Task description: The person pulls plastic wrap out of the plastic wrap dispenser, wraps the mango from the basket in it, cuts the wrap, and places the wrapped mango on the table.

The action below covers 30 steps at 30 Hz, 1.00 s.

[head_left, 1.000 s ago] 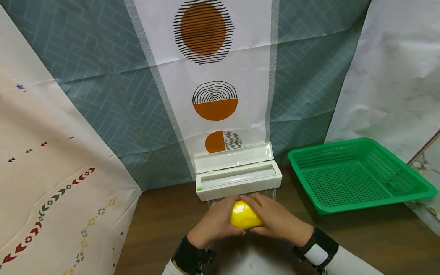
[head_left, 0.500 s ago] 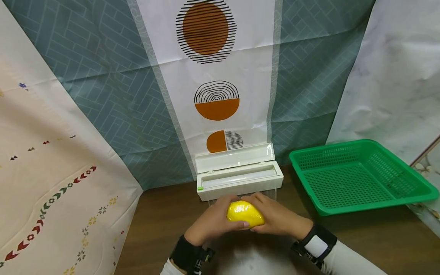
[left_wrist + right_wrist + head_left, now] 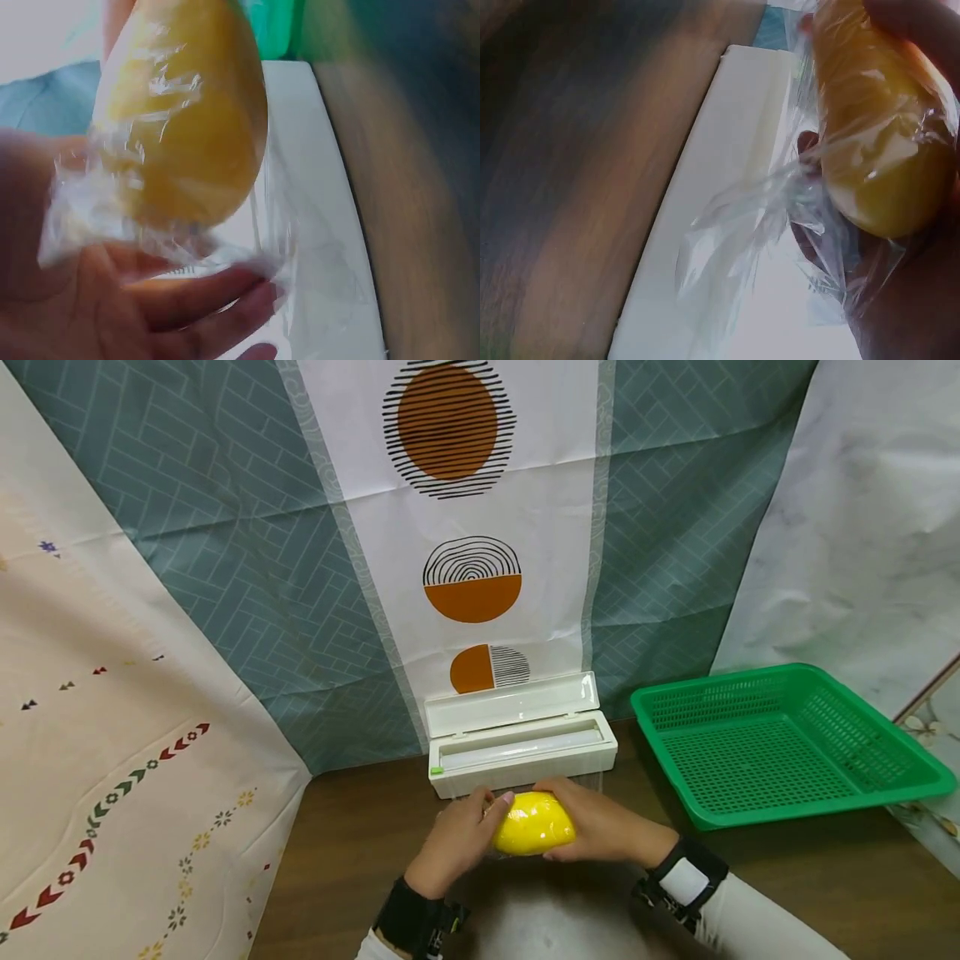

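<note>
A smooth yellow oval fruit (image 3: 535,823), wrapped in clear cling film, is held over the table in front of a white cling film dispenser (image 3: 517,775). My right hand (image 3: 600,827) grips the fruit from its right side, thumb at the near side and fingers at the far side. My left hand (image 3: 453,843) is at the fruit's left end, its thumb overlapping the edge. In the left wrist view, loose cling film (image 3: 82,214) bunches between that hand's thumb and fingers. Another loose flap of film (image 3: 720,240) hangs off the fruit in the right wrist view.
The dispenser's lid (image 3: 517,706) stands raised at the back, with a film roll (image 3: 521,749) inside. A green perforated basket (image 3: 787,760) sits to the right. Patterned cloths (image 3: 660,527) hang behind the brown wooden table (image 3: 352,843).
The left hand has shifted from around the fruit to its left end, its thumb now raised at the edge. The fruit has turned in the hands; the right hand keeps its hold.
</note>
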Each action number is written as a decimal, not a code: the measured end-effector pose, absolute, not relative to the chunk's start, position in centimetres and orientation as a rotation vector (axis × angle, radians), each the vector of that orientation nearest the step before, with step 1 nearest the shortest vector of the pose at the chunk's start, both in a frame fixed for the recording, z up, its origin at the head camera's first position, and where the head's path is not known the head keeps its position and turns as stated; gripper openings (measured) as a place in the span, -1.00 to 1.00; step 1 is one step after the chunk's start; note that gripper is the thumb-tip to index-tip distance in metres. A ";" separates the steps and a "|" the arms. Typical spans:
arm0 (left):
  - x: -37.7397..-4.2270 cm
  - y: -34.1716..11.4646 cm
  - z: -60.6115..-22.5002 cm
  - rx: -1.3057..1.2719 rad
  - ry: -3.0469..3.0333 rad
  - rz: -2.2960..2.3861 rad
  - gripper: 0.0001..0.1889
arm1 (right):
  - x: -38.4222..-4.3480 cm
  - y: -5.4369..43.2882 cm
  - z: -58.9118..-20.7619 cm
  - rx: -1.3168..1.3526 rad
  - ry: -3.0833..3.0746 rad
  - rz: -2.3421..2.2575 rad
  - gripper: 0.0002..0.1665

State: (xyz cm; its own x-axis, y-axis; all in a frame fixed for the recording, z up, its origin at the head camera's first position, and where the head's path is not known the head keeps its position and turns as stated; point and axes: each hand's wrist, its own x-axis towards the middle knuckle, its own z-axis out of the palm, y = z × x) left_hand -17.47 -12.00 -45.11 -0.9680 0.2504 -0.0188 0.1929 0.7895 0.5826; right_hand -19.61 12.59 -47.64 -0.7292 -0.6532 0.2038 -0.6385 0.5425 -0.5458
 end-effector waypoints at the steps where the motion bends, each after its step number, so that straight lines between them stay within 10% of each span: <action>1: -17.2 -11.8 -45.1 0.350 2.932 0.893 -0.26 | -19.7 12.6 -47.6 -1.136 2.731 -0.960 0.04; 10: -15.7 -10.1 -45.9 0.771 3.139 0.506 -0.01 | -20.5 12.7 -47.4 -1.105 2.696 -0.949 -0.07; 30: -17.9 -11.3 -47.8 0.735 3.081 0.518 -0.08 | -21.2 12.7 -47.6 -1.073 2.682 -0.907 -0.03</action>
State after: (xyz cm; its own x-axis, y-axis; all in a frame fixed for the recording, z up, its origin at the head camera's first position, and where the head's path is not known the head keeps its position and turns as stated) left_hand -17.90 -11.30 -47.83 -0.8929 0.4283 0.1388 0.4502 0.8431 0.2942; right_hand -21.17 12.70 -47.61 -0.7433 -0.6597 0.1111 -0.5918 0.5710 -0.5690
